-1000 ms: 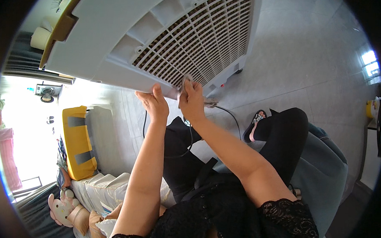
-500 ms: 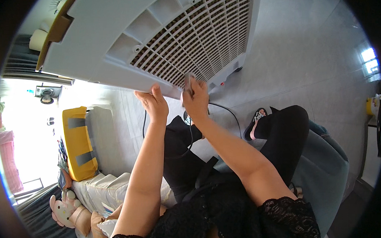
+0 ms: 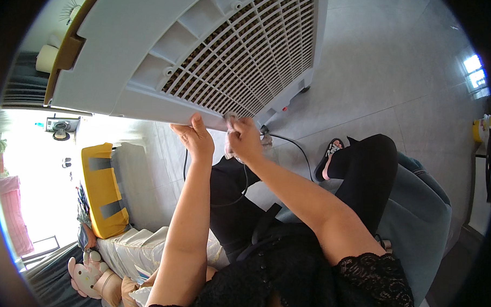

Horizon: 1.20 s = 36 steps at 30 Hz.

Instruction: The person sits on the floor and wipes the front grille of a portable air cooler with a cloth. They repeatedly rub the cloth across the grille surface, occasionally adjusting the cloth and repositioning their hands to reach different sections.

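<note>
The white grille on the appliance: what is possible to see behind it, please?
Behind the white grille, brown textured material, perhaps a honeycomb-like pad, shows through the openings. The bars cover strips of it, and whatever lies deeper cannot be seen.

yel/gry obj (image 3: 105, 187), L | plush toy (image 3: 83, 278), lwr L | blu-gry chair (image 3: 424, 214), R

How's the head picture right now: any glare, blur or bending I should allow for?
Head view: the left side burns out to white, and a small bright patch glares at right. Head view: the right hand and its cloth look slightly smeared, the grille crisper. Head view: edges of the white appliance look bent; the corners are black.
</note>
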Tool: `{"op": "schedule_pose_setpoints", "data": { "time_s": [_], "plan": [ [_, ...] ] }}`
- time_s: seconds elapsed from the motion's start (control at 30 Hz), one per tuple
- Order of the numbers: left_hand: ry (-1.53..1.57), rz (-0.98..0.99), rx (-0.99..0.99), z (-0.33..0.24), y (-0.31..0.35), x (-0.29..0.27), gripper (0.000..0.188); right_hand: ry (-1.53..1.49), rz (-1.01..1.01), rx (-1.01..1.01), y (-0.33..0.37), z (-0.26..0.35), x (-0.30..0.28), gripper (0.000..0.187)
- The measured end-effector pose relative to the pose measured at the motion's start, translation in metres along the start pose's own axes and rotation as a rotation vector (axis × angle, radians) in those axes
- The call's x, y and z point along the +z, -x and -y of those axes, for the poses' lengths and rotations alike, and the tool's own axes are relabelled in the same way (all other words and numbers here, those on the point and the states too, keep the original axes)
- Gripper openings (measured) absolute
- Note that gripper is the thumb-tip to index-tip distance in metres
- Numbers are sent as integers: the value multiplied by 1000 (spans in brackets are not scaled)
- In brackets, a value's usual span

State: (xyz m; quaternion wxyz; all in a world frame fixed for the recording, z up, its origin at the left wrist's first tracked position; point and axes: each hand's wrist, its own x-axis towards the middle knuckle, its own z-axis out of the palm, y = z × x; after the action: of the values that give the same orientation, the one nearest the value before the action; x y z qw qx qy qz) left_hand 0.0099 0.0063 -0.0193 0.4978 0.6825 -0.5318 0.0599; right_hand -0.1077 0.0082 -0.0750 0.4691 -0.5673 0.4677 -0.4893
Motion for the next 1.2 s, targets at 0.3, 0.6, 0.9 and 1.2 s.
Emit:
{"op": "schedule_pose_setpoints", "data": {
  "time_s": [0.3,0.6,0.9,1.2],
  "plan": [
    [-11,24,-16,4,2,-1,55,-40,-7,-5,-6,6,-9,34],
    [-36,10,33,2,0,2,54,261,41,172,-19,-39,-7,25],
    [-70,-5,36,-1,0,1,53,-161,-237,47,-19,-5,-5,31],
    [-39,-5,63,4,-2,2,47,57,33,-132,-2,-54,3,52]
  ]
}}
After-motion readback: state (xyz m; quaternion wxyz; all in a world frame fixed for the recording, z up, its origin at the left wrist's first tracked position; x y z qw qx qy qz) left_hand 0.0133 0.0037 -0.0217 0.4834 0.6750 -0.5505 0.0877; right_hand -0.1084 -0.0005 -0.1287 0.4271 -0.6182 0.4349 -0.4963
